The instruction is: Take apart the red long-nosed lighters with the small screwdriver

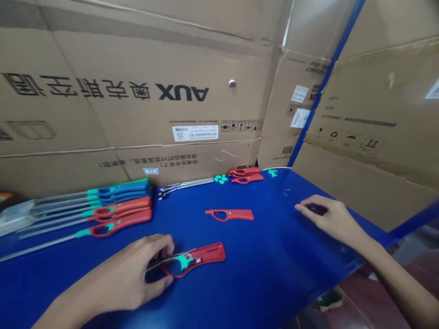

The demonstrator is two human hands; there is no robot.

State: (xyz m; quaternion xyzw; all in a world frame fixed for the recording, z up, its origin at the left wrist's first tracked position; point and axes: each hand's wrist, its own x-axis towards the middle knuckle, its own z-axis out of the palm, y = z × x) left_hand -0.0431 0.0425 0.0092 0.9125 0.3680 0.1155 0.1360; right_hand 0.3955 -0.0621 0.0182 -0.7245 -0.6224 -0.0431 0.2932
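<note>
My left hand (137,269) is closed around the front end of a red lighter handle half (214,252), which lies hollow side up on the table. Inside that half sit a teal trigger (183,262), a white wire and a small dark part. My right hand (325,217) hovers over the right side of the table with thumb and finger pinched together. Whatever is between those fingertips is too small to make out. Several tiny pins (287,192) lie just beyond them. A second red handle half (236,214) rests between my hands, farther back.
Assembled lighters (120,222) with long metal tubes are stacked at left. Along the back lie metal rods with wires (192,184), teal caps (220,179), red handle halves (247,177) and teal triggers (272,172). Cardboard walls (206,59) bound the blue table (260,274) behind and at right.
</note>
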